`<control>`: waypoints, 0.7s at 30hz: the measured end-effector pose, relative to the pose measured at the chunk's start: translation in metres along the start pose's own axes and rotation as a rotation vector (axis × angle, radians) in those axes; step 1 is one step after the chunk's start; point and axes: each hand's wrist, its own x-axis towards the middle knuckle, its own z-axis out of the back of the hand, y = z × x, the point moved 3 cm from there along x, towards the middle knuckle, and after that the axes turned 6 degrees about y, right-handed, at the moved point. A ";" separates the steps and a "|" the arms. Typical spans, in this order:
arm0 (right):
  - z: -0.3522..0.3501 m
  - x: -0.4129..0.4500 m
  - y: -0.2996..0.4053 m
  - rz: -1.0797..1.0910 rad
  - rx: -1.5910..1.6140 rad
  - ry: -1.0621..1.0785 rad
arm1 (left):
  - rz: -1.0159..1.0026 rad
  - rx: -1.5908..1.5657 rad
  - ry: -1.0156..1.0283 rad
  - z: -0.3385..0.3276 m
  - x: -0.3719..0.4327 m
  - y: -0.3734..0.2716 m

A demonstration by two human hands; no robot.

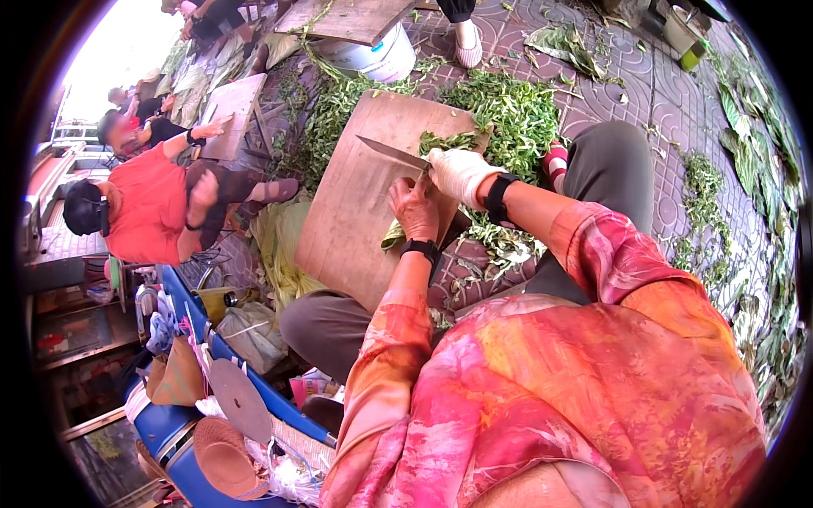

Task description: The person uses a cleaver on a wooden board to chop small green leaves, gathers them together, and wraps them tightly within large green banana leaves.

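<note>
My right hand (460, 176), in a white work glove, grips a knife whose long steel blade (390, 151) points to the upper left above a wooden cutting board (346, 216). Just below it, my bare left hand (416, 209) is curled over a roll of green leaves (393, 236) on the board. The roll is mostly hidden under the palm, with one end showing by the wrist. Shredded leaves (448, 143) lie on the board beyond the glove. A larger heap of green shreds (508, 120) rests on the paving past the board's far edge.
More shreds (333, 124) lie left of the board. Beyond stands a white bucket (375, 57) under another board (349, 19). A person in a red shirt (149, 203) sits at the left. A blue folding chair (222, 352) holding hats and bags is near my left knee. Large leaves (740, 130) cover the right side.
</note>
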 end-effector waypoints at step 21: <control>0.005 -0.020 0.005 -0.014 -0.041 0.035 | -0.068 -0.170 -0.052 -0.002 0.008 0.005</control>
